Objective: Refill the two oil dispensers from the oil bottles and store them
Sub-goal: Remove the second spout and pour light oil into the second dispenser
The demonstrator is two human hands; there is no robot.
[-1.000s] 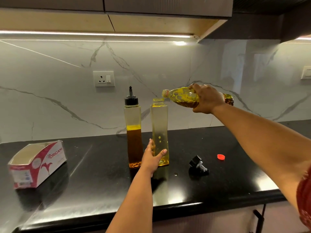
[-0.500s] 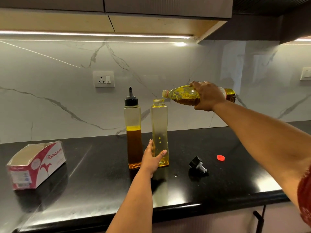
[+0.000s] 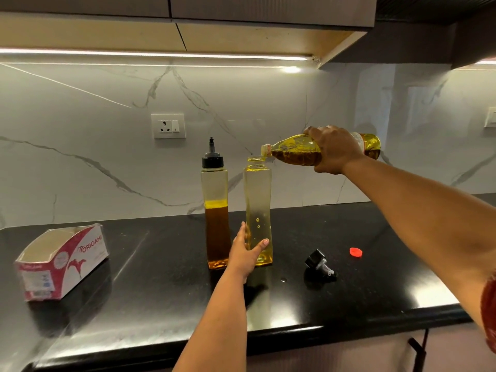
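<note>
On the glossy black stone counter (image 3: pixel 349 291), an oil pour is lined up over an uncapped dispenser.

Under the cabinet light strip (image 3: pixel 150 53), against the veined white marble backsplash (image 3: pixel 80 157) with its white wall socket (image 3: pixel 168 125), the right hand (image 3: pixel 334 151) wraps round a clear plastic oil bottle (image 3: pixel 292 151), tipped nearly flat, mouth just above the neck of the open tall clear dispenser (image 3: pixel 258 200). The left hand (image 3: pixel 245 253) grips that dispenser low down, thumb across its front. Just beside it stands the black-capped dispenser (image 3: pixel 215 210), about half full of amber oil. A loose black spout cap (image 3: pixel 318 263) and a small red bottle cap (image 3: pixel 356 252) lie to the right; a red-and-white tissue box (image 3: pixel 64 260) sits well off left.
</note>
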